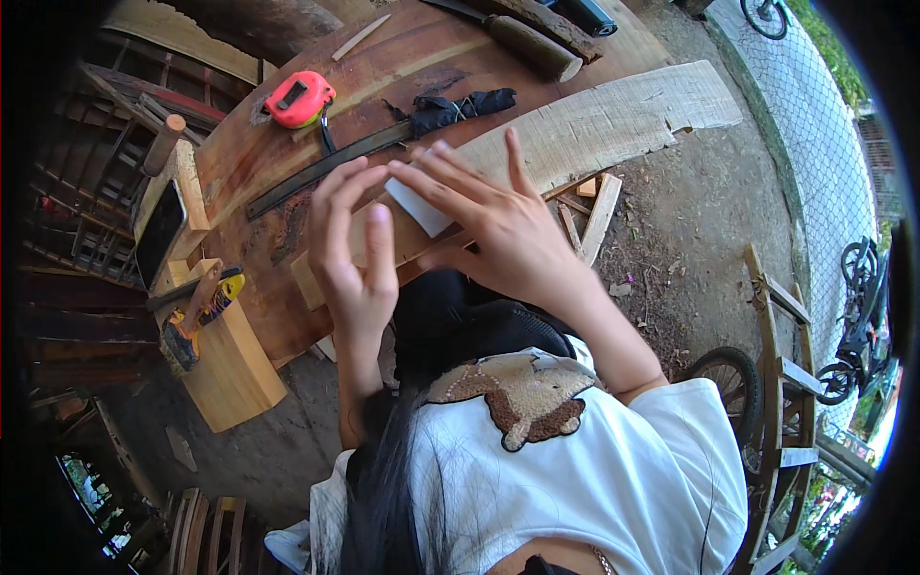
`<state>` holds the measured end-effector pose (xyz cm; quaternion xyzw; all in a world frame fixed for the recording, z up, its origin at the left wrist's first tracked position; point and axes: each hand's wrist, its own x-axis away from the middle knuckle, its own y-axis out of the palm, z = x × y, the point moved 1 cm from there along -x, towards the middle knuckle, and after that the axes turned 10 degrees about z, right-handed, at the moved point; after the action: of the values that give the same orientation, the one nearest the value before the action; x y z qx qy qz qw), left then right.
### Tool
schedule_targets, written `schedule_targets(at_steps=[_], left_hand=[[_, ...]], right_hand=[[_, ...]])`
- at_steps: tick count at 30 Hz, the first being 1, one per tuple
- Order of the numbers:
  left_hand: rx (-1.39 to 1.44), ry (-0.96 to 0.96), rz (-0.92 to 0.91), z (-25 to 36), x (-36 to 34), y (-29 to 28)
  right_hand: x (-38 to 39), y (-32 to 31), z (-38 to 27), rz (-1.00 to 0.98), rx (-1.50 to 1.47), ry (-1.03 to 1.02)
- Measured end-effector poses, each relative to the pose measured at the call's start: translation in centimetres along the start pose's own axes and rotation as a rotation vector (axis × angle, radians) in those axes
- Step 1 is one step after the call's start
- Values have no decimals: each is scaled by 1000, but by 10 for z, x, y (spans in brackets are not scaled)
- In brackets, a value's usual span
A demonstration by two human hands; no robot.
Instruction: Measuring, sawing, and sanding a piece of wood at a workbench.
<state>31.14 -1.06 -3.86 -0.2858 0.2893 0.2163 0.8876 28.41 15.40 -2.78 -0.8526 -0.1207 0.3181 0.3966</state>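
A long pale plank [613, 120] runs from near my body up to the far right across the wooden table, its edge chipped at the far end. A small flat white rectangle [419, 208], perhaps paper or sandpaper, lies on the near part of the plank. My right hand [494, 216] is over the plank with its fingers spread, the fingertips by the rectangle's upper edge. My left hand [350, 230] is raised at the rectangle's left, fingers loosely curved and apart, nothing seen in it. Whether either hand touches the rectangle is hard to tell.
On the table [225, 163] lie a pink tape measure [299, 99], a long flat blade with a black-wrapped handle [460, 110] and a wooden-handled tool [532, 46]. A phone [161, 235] leans on wood blocks at left, above yellow-and-black pliers [222, 295]. A wooden ladder-like frame [786, 383] stands right.
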Motion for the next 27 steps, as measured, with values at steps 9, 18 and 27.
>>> schedule_targets(at_steps=[9, 18, 27], left_hand=[[-453, 310, -452, 19, 6, 26], [-377, 148, -378, -5, 17, -54], [-329, 287, -360, 5, 16, -17]], right_hand=[[18, -41, 46, 78, 8, 54], [22, -22, 57, 59, 55, 29], [20, -21, 54, 76, 49, 30]])
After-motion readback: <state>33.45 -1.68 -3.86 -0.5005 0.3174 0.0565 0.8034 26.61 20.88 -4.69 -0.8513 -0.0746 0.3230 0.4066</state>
